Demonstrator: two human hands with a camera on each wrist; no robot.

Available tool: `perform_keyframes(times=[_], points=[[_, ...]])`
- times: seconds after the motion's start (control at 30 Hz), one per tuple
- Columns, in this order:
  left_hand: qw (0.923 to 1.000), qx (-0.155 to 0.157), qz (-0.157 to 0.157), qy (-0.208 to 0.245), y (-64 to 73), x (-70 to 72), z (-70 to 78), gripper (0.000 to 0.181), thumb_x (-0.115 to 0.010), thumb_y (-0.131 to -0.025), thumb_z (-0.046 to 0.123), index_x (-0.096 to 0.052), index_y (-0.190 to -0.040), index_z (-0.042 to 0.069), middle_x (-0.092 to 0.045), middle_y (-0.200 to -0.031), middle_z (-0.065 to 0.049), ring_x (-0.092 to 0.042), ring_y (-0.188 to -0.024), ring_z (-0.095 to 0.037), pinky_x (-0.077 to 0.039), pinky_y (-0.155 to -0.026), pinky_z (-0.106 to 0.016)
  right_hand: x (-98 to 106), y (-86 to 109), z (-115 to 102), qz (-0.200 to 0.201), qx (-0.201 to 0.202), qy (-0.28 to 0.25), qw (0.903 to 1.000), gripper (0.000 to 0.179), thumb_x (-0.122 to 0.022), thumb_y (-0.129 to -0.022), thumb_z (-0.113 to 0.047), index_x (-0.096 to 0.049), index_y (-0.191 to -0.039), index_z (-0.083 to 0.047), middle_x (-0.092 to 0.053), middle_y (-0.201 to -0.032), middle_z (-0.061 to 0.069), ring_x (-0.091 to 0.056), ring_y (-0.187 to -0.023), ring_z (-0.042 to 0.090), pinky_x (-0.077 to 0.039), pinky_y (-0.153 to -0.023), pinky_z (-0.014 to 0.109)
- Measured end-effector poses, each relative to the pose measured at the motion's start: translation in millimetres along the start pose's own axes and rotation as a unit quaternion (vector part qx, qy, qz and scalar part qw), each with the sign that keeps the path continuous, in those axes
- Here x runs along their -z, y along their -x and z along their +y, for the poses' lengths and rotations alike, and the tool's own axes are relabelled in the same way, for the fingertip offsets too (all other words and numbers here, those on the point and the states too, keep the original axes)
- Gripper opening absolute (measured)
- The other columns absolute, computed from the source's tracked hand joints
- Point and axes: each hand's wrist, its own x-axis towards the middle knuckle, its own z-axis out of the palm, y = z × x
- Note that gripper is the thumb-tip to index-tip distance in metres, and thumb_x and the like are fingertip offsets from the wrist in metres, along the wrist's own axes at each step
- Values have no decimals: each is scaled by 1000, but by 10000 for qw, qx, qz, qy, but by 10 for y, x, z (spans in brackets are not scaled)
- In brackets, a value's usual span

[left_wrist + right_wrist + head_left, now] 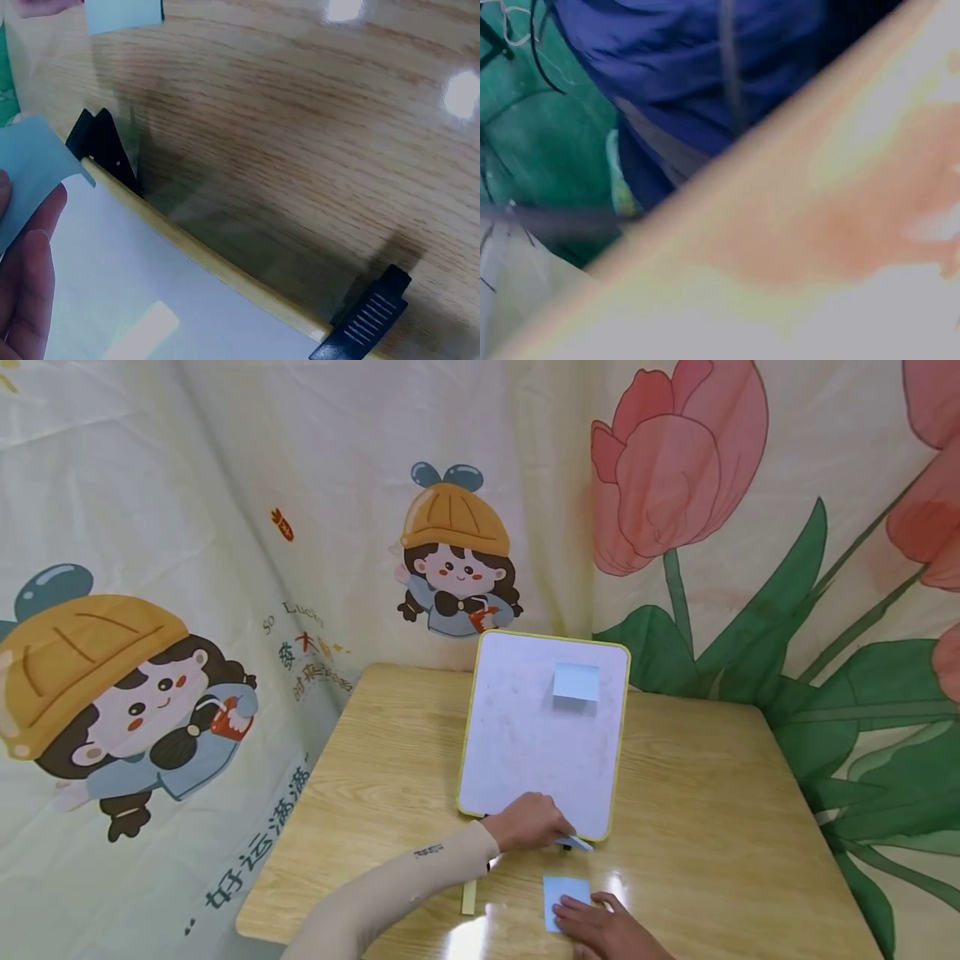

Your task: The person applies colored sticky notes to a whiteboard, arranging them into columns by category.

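My left hand [531, 822] pinches a light-blue sticky note [34, 161] by the lower right corner of a white board [536, 735] with a yellow rim. In the left wrist view the thumb and fingers [30, 292] lie against that note, over the board's face. Another blue sticky note [576, 682] clings high on the board, its lower edge lifted. My right hand [615, 931] rests its fingers on a blue sticky pad [557, 893] on the table. The right wrist view does not show what this hand touches.
A wood-grain table [697, 793] carries the board, which leans back on black feet [367, 315]. A narrow pale-yellow strip [468, 897] lies left of the blue pad. Printed curtains [337, 460] hang behind and at the sides. Blue clothing [682, 67] shows in the right wrist view.
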Motion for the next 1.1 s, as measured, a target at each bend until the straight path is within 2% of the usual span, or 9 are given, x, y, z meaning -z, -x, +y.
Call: perform_keyframes(times=[0.1, 0.23, 0.37, 0.5, 0.63, 0.77, 0.9, 1.1], points=[[9999, 85, -16, -76, 14, 25, -27, 16, -68, -91, 24, -78, -94, 36, -70, -78, 17, -62, -63, -3, -47, -54, -20, 202, -112, 68, 99, -252, -642, 9976, 37, -65, -90, -22, -66, -124, -9, -65, -125, 1, -60, -116, 18, -38, -88, 35], [9998, 95, 66, -168, 15, 49, -74, 16, -69, -91, 27, -78, -100, 36, -71, -83, 18, -63, -64, -3, -47, -53, -19, 459, -273, 294, 785, -529, -1108, 9893, 24, -69, -81, -10, -71, -105, -14, -69, -104, -4, -65, -95, 10, -45, -80, 26], [9993, 33, 198, -325, 8, 44, -100, 17, -71, -89, 25, -78, -99, 36, -71, -79, 17, -59, -58, -2, -44, -48, -19, 690, -462, 532, 1308, -811, -1075, 9822, 22, -68, -76, -5, -70, -92, -20, -67, -89, -11, -62, -80, 4, -49, -71, 23], [9987, -34, 257, -449, 7, 43, -96, 18, -71, -88, 22, -78, -97, 36, -68, -70, 15, -50, -52, -1, -39, -45, -19, 854, -629, 700, 1444, -1474, -955, 9738, 20, -69, -80, -3, -68, -89, -21, -64, -85, -12, -60, -76, 3, -49, -68, 22], [9981, -81, 347, -507, 2, 74, -81, 16, -70, -90, 22, -77, -93, 35, -64, -64, 14, -42, -49, 0, -36, -42, -20, 922, -740, 801, 1617, -2217, -952, 9569, 17, -69, -83, -2, -66, -85, -19, -59, -83, -14, -56, -73, 1, -48, -64, 23], [9974, -101, 417, -581, 7, 114, -67, 14, -68, -91, 20, -75, -87, 32, -55, -57, 13, -38, -48, -1, -33, -41, -20, 904, -824, 843, 1575, -2752, -993, 9432, 8, -68, -87, -6, -70, -91, -13, -60, -85, -12, -55, -75, 3, -50, -62, 30], [9959, -122, 509, -732, 18, 140, -50, 14, -67, -91, 19, -74, -88, 31, -52, -55, 12, -40, -48, -2, -33, -40, -21, 851, -863, 872, 1129, -3104, -1339, 9343, 9, -69, -90, -13, -73, -97, -12, -64, -89, -12, -57, -78, 3, -53, -64, 35], [9922, -195, 690, -1021, 39, 146, -29, 22, -69, -88, 16, -76, -96, 35, -61, -61, 15, -47, -50, -1, -34, -40, -20, 766, -824, 894, 241, -3654, -2353, 9003, 13, -69, -91, -21, -74, -100, -13, -68, -88, -12, -61, -73, 3, -52, -65, 27]])
